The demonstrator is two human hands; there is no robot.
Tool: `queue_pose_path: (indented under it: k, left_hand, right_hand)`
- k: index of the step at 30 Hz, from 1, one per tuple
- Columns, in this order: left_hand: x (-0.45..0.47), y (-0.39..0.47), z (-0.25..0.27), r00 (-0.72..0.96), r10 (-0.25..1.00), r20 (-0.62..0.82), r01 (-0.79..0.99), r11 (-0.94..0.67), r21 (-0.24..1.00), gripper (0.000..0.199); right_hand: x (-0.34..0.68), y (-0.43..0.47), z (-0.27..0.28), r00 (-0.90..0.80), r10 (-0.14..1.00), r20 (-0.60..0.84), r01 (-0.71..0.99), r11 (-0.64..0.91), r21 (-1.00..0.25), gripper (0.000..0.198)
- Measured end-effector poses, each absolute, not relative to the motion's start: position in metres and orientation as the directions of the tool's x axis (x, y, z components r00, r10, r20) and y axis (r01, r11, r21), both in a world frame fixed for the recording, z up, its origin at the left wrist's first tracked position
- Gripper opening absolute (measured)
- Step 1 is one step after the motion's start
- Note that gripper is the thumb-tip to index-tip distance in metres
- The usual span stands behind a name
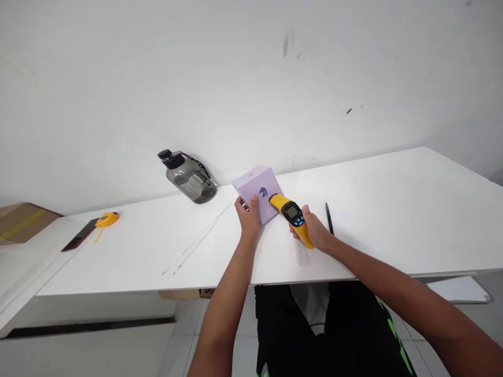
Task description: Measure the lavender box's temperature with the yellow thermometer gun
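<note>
A light purple box with a dark horse-head logo stands tilted on the white table, close to the wall. My left hand grips its lower left side, thumb across the front face. In my right hand is a yellow and black infrared thermometer, its small screen and blue buttons facing up. The thermometer's nose points at the box's front and is very close to it; I cannot tell whether they touch. Below the thermometer lies a slip of paper with faint writing, partly hidden by it.
A black pen lies right of my right hand. Against the wall at the left stands a grey water bottle. Farther left are a yellow tape measure, a dark flat case and a cardboard box. The table's front edge runs before me.
</note>
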State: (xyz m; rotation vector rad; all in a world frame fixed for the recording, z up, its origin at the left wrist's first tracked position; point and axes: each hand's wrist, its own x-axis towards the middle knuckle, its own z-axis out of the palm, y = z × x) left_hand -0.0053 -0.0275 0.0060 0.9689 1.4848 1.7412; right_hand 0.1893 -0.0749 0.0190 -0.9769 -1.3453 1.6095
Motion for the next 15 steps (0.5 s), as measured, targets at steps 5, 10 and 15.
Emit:
queue_pose_path:
  k: [5,10,15]
  left_hand:
    - [-0.0041,-0.0279,0.0074,-0.517,0.847,0.122,-0.021,-0.155,0.988,0.07]
    - [-0.0044,-0.0283,0.0086,-0.515,0.848,0.123,-0.013,-0.151,0.988,0.07]
    - [-0.0062,-0.0269,0.0066,-0.518,0.846,0.125,0.0,-0.146,0.989,0.07]
  right_hand:
    - [0.1879,-0.0704,0.0094,-0.397,0.916,-0.053,-0.193,-0.14,-0.971,0.082]
    - [0.1881,-0.0703,0.0086,-0.39,0.917,-0.081,-0.167,-0.158,-0.973,0.077]
    - [0.1899,-0.0725,0.0154,-0.369,0.925,-0.089,-0.14,-0.15,-0.979,0.081]
